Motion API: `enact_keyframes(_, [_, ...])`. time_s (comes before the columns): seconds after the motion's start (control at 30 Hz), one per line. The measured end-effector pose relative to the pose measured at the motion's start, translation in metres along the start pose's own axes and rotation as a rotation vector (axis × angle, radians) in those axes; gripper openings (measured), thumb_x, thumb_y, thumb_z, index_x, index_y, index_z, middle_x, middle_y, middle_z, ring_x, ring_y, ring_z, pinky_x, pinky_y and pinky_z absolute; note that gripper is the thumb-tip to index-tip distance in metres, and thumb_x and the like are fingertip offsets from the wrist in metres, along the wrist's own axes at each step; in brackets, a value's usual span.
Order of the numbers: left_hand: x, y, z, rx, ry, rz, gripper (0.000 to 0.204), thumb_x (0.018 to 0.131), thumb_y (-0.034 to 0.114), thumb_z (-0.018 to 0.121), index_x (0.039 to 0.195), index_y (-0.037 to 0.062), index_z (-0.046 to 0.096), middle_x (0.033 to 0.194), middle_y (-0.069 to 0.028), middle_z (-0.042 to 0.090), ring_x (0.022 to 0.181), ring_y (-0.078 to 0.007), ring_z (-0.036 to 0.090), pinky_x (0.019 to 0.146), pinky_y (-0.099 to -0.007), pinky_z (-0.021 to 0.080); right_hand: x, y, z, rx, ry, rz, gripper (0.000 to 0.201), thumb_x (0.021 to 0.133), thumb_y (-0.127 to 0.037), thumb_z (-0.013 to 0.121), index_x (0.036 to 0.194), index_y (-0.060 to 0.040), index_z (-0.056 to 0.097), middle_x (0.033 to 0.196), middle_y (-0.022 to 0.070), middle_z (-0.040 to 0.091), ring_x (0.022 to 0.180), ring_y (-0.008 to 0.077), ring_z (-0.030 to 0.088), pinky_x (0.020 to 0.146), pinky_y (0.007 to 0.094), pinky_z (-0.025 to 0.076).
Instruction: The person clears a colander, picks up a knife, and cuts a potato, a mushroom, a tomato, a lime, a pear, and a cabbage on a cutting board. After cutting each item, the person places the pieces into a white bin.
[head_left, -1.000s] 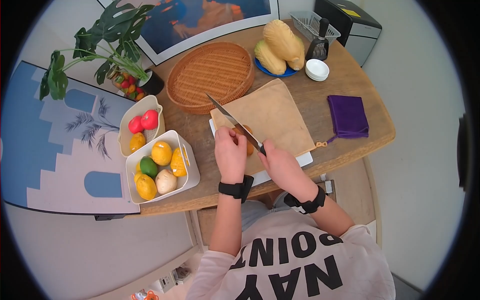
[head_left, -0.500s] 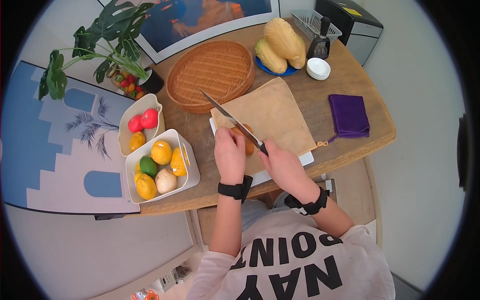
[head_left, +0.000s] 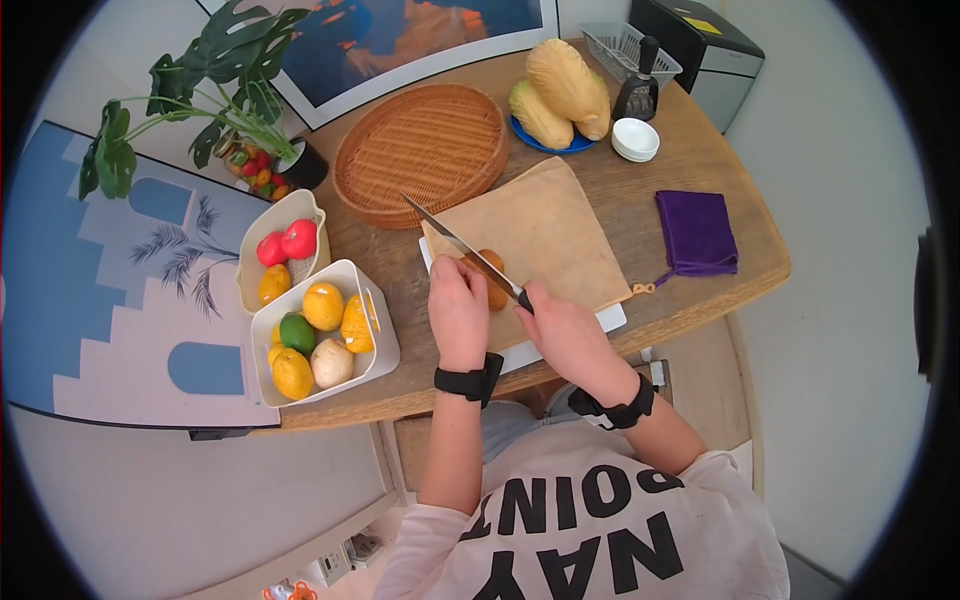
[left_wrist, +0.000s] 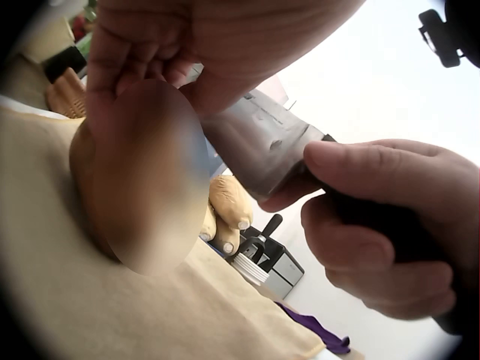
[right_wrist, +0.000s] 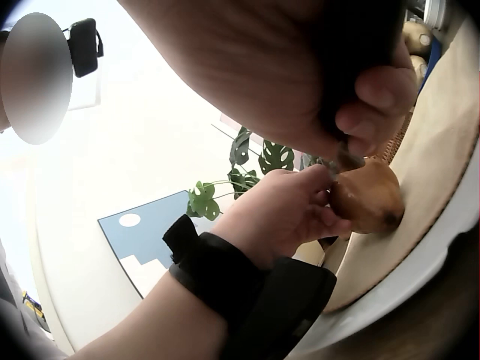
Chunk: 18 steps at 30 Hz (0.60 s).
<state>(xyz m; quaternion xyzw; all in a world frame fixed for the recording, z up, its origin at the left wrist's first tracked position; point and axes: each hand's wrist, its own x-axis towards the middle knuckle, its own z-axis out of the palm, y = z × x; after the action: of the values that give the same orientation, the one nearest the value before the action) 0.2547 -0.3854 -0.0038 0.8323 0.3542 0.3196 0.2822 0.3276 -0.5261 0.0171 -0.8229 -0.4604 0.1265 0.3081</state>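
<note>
An orange-brown rounded item (right_wrist: 371, 196), smooth with a small dark spot at one end, rests on a tan cloth (head_left: 545, 215) spread over a white board (head_left: 611, 318). The left hand (head_left: 460, 312) holds it from the left, fingers bent against its side. A long kitchen knife (head_left: 445, 232) is gripped by its black handle in the right hand (head_left: 570, 338). Its blade slants across the item in the head view, tip pointing far left. In the left wrist view, the broad blade passes close beside the left fingers, and blur covers much of the item.
Left of the hands stand a white bin (head_left: 385, 365) and a cream basket (head_left: 246, 262), both with produce. A round wicker tray (head_left: 420, 150) lies behind. Farther right are pale squashes (head_left: 565, 90), white bowls (head_left: 635, 138), a grater (head_left: 637, 98) and purple fabric (head_left: 697, 232).
The knife has shifted slightly: its tip went left, then a little back toward the person. Both hands stay nearly in place around the orange-brown item.
</note>
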Motion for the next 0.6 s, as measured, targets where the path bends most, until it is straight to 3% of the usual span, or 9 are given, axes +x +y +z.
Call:
enact_keyframes(0.13, [-0.001, -0.006, 0.004, 0.039, 0.068, 0.038, 0.013, 0.088, 0.005, 0.063, 0.092, -0.0004, 0.051, 0.082, -0.0168, 0.059, 0.075, -0.034, 0.061, 0.07, -0.0434, 0.05, -0.002, -0.002, 0.003, 0.007, 0.065, -0.07, 0.022, 0.101, -0.021, 0.054, 0.098, -0.0007, 0.045, 0.07, 0.0206, 0.064, 0.068, 0.0424, 0.065, 0.058, 0.0512, 0.051])
enact_keyframes(0.23, [-0.001, -0.008, 0.005, 0.063, 0.077, 0.024, 0.013, 0.089, 0.004, 0.063, 0.092, -0.0002, 0.05, 0.082, -0.0167, 0.059, 0.075, -0.0341, 0.061, 0.069, -0.0432, 0.049, -0.001, 0.004, 0.008, -0.026, 0.036, -0.07, 0.021, 0.1, -0.02, 0.055, 0.098, -0.0012, 0.046, 0.07, 0.0204, 0.064, 0.068, 0.0422, 0.065, 0.057, 0.0512, 0.051])
enact_keyframes(0.33, [-0.001, -0.003, -0.001, -0.009, 0.004, -0.02, 0.015, 0.089, 0.003, 0.061, 0.094, -0.0007, 0.047, 0.087, -0.0203, 0.058, 0.083, -0.0415, 0.06, 0.072, -0.0487, 0.048, -0.004, -0.004, 0.002, -0.017, 0.041, -0.036, 0.022, 0.1, -0.02, 0.056, 0.099, -0.0012, 0.045, 0.07, 0.0205, 0.064, 0.068, 0.0425, 0.064, 0.057, 0.0513, 0.05])
enact_keyframes(0.43, [0.0, -0.002, -0.001, -0.002, -0.003, -0.031, 0.016, 0.089, 0.003, 0.061, 0.094, -0.0005, 0.047, 0.087, -0.0199, 0.058, 0.083, -0.0411, 0.06, 0.072, -0.0487, 0.048, -0.002, -0.003, 0.002, -0.003, 0.06, -0.028, 0.024, 0.099, -0.02, 0.058, 0.102, -0.0009, 0.044, 0.07, 0.0212, 0.063, 0.067, 0.0434, 0.063, 0.058, 0.0516, 0.049])
enact_keyframes(0.6, [0.002, -0.006, 0.006, 0.04, 0.062, 0.03, 0.014, 0.088, 0.005, 0.064, 0.093, 0.0, 0.051, 0.08, -0.0157, 0.06, 0.072, -0.0322, 0.061, 0.068, -0.0413, 0.05, -0.002, 0.005, 0.01, -0.021, 0.07, -0.051, 0.023, 0.099, -0.019, 0.058, 0.102, -0.0005, 0.044, 0.071, 0.0215, 0.064, 0.069, 0.0434, 0.064, 0.058, 0.0512, 0.05])
